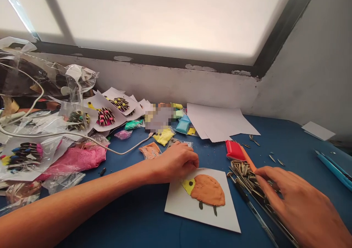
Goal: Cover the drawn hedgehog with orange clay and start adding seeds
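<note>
A white card [203, 220] lies before me, bearing a flat orange clay body [208, 191] with a yellow clay head, a black eye and two dark legs. My left hand [180, 160] is closed at the card's upper left edge, its fingers curled; whatever they hold is hidden. To the right is a pile of striped sunflower seeds [242, 168]. My right hand [299, 200] reaches over it, thumb and forefinger drawn together at the seeds and near the end of an orange stick-like piece [249, 159]. What the fingertips grip cannot be made out.
Pens [254, 212] lie between card and right hand. Behind are a red clay packet [235, 150], white sheets [217, 119] and colored clay packets [164, 136]. Seed-covered clay figures on paper [106, 116], plastic bags and a white cable [121, 152] crowd the left. A blue pen-like item [334, 171] lies right.
</note>
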A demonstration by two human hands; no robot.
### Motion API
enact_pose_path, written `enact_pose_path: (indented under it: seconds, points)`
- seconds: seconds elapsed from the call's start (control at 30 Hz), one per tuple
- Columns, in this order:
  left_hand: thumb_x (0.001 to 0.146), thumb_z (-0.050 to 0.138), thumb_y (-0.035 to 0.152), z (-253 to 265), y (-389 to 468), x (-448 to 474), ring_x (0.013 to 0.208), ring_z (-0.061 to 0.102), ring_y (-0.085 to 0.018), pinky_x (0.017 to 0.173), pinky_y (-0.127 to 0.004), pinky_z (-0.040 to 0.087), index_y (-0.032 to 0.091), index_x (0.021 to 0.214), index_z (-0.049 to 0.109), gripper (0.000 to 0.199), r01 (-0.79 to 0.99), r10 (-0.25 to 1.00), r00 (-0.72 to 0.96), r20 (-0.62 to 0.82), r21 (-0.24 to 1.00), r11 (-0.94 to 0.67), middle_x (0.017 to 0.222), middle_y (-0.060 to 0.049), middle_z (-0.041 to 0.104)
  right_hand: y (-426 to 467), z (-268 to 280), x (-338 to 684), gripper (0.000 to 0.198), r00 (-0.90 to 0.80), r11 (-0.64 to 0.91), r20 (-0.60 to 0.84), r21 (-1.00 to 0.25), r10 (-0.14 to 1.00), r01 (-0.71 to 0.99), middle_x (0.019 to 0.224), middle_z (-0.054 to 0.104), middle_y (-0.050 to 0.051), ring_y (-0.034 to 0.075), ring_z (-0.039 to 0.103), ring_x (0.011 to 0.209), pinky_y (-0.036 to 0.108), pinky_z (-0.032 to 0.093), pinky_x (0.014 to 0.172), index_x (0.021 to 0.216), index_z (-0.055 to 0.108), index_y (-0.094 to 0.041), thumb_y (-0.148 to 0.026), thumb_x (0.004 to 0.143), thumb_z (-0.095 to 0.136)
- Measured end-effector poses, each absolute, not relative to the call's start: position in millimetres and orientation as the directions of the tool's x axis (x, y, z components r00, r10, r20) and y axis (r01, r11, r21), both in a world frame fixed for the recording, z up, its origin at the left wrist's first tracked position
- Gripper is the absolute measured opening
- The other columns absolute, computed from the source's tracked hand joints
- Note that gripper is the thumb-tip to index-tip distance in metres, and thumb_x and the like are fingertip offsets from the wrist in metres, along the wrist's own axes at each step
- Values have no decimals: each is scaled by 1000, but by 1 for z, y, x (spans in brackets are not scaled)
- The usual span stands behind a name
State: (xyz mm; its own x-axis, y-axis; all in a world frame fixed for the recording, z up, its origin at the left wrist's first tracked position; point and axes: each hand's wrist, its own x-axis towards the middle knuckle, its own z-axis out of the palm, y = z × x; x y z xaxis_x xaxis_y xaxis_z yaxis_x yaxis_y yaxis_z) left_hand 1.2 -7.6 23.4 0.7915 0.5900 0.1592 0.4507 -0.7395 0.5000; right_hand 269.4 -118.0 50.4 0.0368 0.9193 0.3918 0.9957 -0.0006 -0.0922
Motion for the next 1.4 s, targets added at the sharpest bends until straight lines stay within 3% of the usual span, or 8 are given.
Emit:
enact_pose_path:
  seconds: [0.27,0.4,0.67,0.93,1.13,1.4]
  points:
    - [87,59,9,24,-7,2,81,59,-15,82,-30,37,18,84,71,16,460,594,791,146,498,-735,82,-1,71,-126,49,251,27,5,174,446,-360,895,917,83,79,-2,20,75,65,29,60,55,87,78,-33,-54,87,60]
    - [83,59,7,24,-6,3,81,60,-15,80,-28,39,17,87,71,16,476,609,779,148,492,-729,84,-1,72,-123,45,234,25,-123,309,478,-332,870,891,94,80,-4,19,77,82,24,61,65,92,77,-34,-49,91,58]
    - [83,59,6,27,-7,5,73,60,-13,72,-25,39,16,80,71,16,458,600,787,142,518,-723,78,0,72,-106,50,204,21,-325,459,422,-269,846,847,86,71,-1,17,72,82,25,55,63,87,72,-32,-39,95,53]
    - [84,60,7,25,-5,3,74,60,-13,72,-24,38,16,83,71,14,427,587,794,161,541,-725,76,1,70,-99,39,193,22,-323,488,454,-311,830,815,79,73,-4,13,69,70,23,54,59,90,72,-32,-35,96,51]
    - [87,55,6,24,-4,2,79,60,-13,80,-28,39,18,88,72,21,435,579,802,150,518,-737,81,1,71,-101,35,192,26,-344,471,366,-348,864,811,77,69,-3,11,66,66,20,51,55,90,74,-33,-37,97,49]
    - [88,52,6,24,-4,1,82,60,-15,79,-28,39,18,88,71,23,431,570,810,137,520,-738,84,0,70,-101,33,190,21,-382,465,284,-345,880,815,78,67,1,16,65,69,25,50,58,95,73,-31,-37,96,53]
